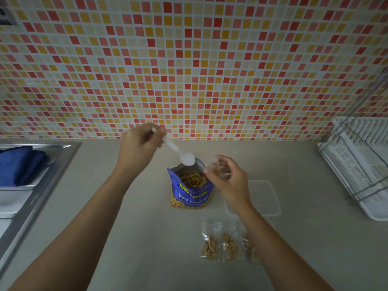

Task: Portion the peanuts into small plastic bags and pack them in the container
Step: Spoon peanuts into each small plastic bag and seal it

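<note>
Left hand is raised over the far part of the bench, with the fingers curled round the handle of a white plastic spoon. The spoon slopes down to the right, and its bowl hangs just above the far edge of the open peanut bag. I cannot tell if anything is in the bowl.

The peanut bag is blue and stands upright in the middle of the bench. Its mouth is wide open, and peanuts show inside it.

The right hand is just to the right of the bag's mouth. Its thumb and fingers pinch a small clear plastic bag, which is blurred. It seems to be held upward, beside the spoon's bowl.

A clear plastic container lies on the bench to the right of the peanut bag, partly behind the right wrist. Its inside is hard to see.

Nearer to the person, three small filled bags lie side by side on the bench. The first is on the left, the second is in the middle, and the third is partly covered by the right forearm. Each one has peanuts in its lower part.

On the left there is a steel sink with a blue cloth in it. On the right, a white dish rack stands against the wall, which is covered with small red, orange and yellow tiles.
</note>
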